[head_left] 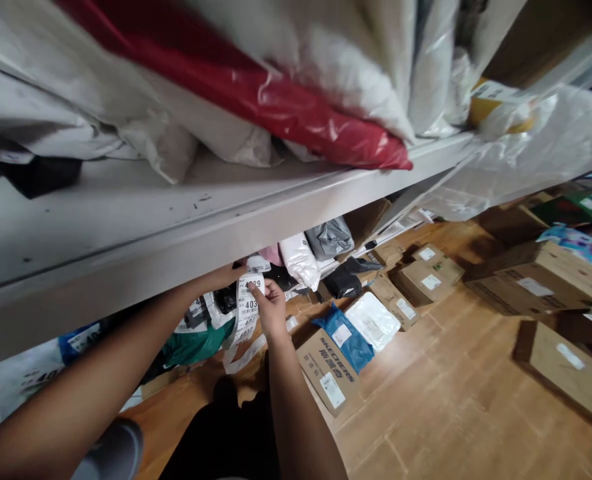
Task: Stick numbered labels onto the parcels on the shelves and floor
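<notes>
A strip of white printed number labels (247, 307) hangs and curls down from my right hand (272, 303), whose thumb and fingers pinch its upper part. My left hand (241, 270) reaches under the shelf edge beside the top of the strip, near a small white label (259, 264). Its fingers are mostly hidden, so what it holds cannot be made out. Around the hands on the lower shelf lie black bags, a green bag (196, 343), a white bag (299, 259) and a grey bag (329, 238).
Above my arms runs a white shelf (186, 233) with white bags and a red bag (256, 93). On the wooden floor (426, 407) stand a Skechers carton (326, 367), a blue bag (349, 337), a white parcel (373, 322) and several brown cartons (571, 367).
</notes>
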`<state>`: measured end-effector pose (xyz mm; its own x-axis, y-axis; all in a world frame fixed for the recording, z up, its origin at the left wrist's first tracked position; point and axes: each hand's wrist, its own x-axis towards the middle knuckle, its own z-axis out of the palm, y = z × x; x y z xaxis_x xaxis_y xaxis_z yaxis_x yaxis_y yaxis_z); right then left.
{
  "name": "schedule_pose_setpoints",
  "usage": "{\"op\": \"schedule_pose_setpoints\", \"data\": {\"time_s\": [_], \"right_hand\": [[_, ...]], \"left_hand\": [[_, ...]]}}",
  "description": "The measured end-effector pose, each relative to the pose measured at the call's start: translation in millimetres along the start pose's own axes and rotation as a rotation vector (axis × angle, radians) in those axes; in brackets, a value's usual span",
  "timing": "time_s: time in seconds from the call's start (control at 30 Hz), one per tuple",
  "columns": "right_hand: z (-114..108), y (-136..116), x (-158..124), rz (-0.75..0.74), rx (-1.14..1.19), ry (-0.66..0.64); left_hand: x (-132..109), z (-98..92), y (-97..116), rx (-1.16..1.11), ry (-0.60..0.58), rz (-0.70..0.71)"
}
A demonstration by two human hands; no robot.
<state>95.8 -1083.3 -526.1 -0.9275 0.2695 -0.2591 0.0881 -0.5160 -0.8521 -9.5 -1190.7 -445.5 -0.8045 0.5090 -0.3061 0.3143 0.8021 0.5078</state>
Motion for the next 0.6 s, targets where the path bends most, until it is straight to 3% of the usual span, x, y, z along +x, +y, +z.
{"op": "schedule_pose_setpoints", "data": {"time_s": [0.17, 0.33, 0.6], "right_hand": [[1.8, -4.4, -4.3, 0.015, 0.034, -0.022], [4.7, -0.9, -3.8, -0.006, 0.029, -0.005], [10.9, 10.6, 1.7, -0.043, -0.033, 0.137]], "left_hand": [[-18.6, -6.4, 5.4, 0.077, -0.080, 0.062], [-19.6, -3.3, 3.4, 0.145, -0.044, 0.067], [-25.9, 5.4, 8.4, 0.355, 0.033, 0.099]]}}
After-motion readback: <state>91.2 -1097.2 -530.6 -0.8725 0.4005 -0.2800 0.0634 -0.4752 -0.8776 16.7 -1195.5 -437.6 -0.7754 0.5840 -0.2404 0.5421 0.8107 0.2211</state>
